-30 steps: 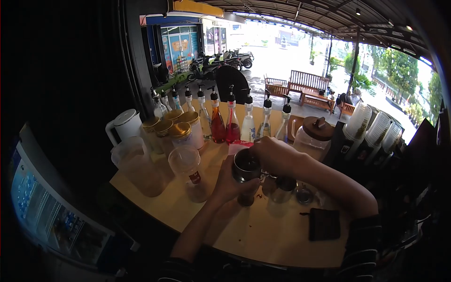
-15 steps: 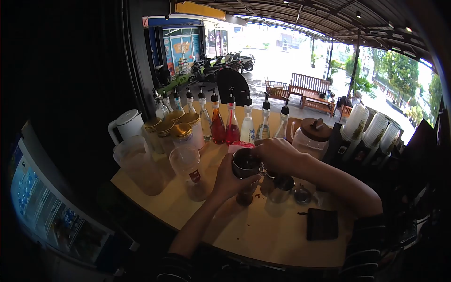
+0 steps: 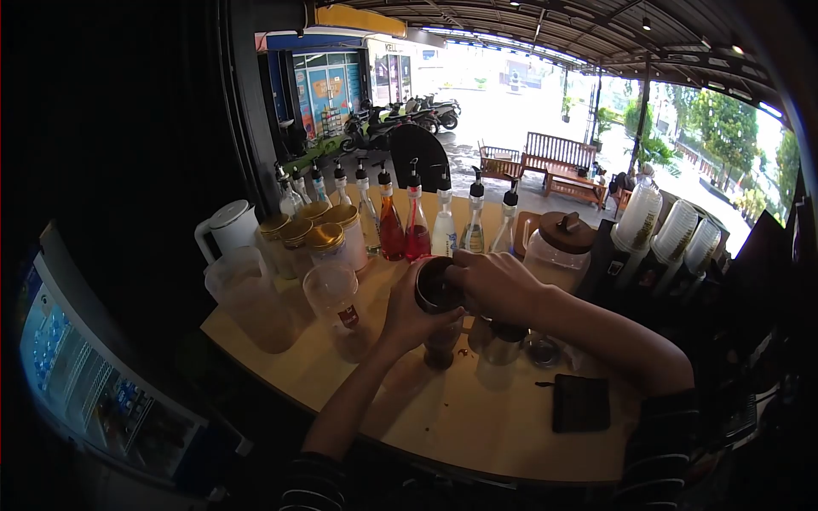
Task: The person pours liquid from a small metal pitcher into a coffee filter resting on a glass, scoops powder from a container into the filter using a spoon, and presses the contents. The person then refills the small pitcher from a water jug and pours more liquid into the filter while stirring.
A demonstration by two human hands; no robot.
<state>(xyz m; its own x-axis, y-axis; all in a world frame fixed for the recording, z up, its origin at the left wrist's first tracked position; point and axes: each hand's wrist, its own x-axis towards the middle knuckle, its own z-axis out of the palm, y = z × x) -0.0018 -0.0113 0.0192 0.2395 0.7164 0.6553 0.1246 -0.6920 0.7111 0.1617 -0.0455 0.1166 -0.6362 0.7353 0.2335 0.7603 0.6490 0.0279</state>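
Note:
My left hand [image 3: 404,308] is wrapped around a dark round cup [image 3: 436,291], its mouth turned partly toward me. At the cup's right rim my right hand [image 3: 503,288] is closed, fingertips pinched just over the opening. What those fingers hold, if anything, is too dark to make out. Below the cup stands a glass [image 3: 440,351] with dark contents, its upper part hidden by my left hand. A small metal pitcher [image 3: 501,345] is right of it, under my right wrist. Left of my hands stands a clear plastic cup [image 3: 332,294] with a red label.
Pump bottles [image 3: 417,230] line the table's far side, with gold-lidded jars [image 3: 328,243], a clear jug [image 3: 243,294] and a white kettle [image 3: 232,226] at left. A lidded glass jar [image 3: 558,247], stacked cups [image 3: 637,217] and a black pouch [image 3: 581,403] are at right.
The dark cup in my left hand has shifted slightly left and tips more toward the left. My right hand has moved a little left along with it, still at the rim.

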